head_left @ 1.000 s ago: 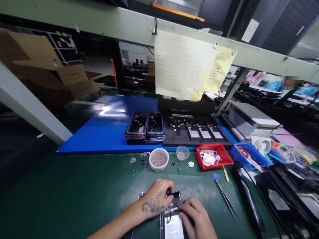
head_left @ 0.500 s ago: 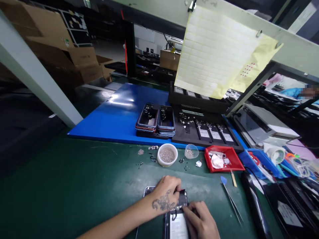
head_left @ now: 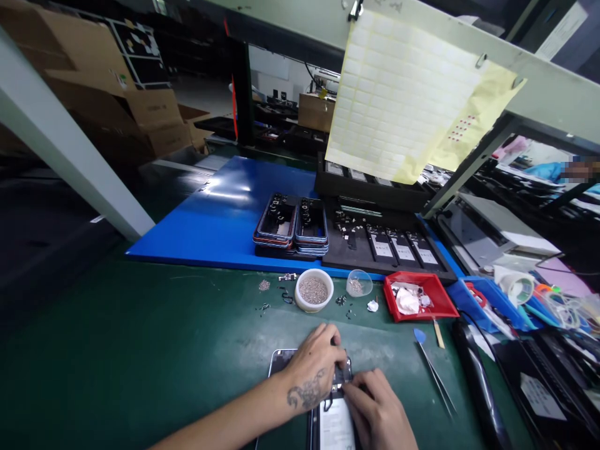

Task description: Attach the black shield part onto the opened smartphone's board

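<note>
An opened smartphone [head_left: 336, 426] lies at the bottom middle of the head view, its pale battery and dark upper part showing. My left hand [head_left: 319, 362], with its wrist tattoo, reaches over the phone's upper end. Its fingers are bent and pinched there; what they hold, if anything, is hidden. My right hand [head_left: 379, 409] is curled against the phone's right edge, index fingertip on the seam above the battery. Beneath my left forearm lies another phone frame [head_left: 280, 356], partly covered. Tweezers [head_left: 435, 378] with a blue end rest to the right.
A white bowl of small screws [head_left: 314, 290], a clear cup [head_left: 359, 284] and a red tray [head_left: 422, 297] stand beyond my hands. Stacked phone frames [head_left: 290, 228] sit on a blue board [head_left: 206, 219]. A black tray [head_left: 347, 253] holds phone parts. Blue bins [head_left: 487, 306] are at right.
My left hand has shifted slightly up and right over the phone's upper end. The dark flap at its fingers shows less now. My right hand stays at the phone's edge.
</note>
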`<state>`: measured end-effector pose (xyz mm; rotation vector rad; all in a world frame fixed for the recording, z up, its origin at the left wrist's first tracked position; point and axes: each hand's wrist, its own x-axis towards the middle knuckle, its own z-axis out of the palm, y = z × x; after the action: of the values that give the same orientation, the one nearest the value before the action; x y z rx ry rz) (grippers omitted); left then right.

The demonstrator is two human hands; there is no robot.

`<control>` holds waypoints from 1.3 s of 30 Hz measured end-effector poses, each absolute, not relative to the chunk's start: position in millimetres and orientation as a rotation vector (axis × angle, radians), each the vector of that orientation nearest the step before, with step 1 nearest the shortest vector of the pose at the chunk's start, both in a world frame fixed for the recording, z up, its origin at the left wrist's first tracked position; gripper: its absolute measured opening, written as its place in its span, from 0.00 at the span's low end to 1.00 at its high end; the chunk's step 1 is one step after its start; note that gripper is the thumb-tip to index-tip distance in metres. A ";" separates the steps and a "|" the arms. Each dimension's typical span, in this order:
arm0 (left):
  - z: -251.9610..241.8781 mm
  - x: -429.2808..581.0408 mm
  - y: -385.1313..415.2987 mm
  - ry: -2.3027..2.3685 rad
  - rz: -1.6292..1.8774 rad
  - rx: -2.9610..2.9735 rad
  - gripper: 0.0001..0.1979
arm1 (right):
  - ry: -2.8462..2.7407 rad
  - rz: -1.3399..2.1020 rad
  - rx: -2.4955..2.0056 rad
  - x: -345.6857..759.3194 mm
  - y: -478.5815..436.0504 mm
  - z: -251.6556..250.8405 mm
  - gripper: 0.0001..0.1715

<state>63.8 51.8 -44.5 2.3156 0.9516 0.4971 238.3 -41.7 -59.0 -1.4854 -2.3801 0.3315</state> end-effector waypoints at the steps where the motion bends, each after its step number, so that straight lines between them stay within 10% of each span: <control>1: -46.6 63.6 51.4 0.931 0.499 2.352 0.13 | -2.377 0.292 -1.484 238.2 -44.2 -60.8 0.12; 19: -75.4 44.9 20.7 0.645 0.410 2.970 0.10 | -2.239 0.058 -1.566 230.4 -55.2 -68.2 0.15; 31: -81.0 43.7 25.3 0.628 0.413 2.965 0.11 | -2.158 0.753 -1.445 235.9 -29.9 -44.6 0.10; 39: -70.0 38.1 19.5 0.599 0.460 3.041 0.13 | -2.164 0.598 -1.361 240.0 -40.3 -63.6 0.12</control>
<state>38.1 19.5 -70.0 3.0414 0.5994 0.4603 240.0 -40.3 -63.6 -1.3611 -2.1636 0.5978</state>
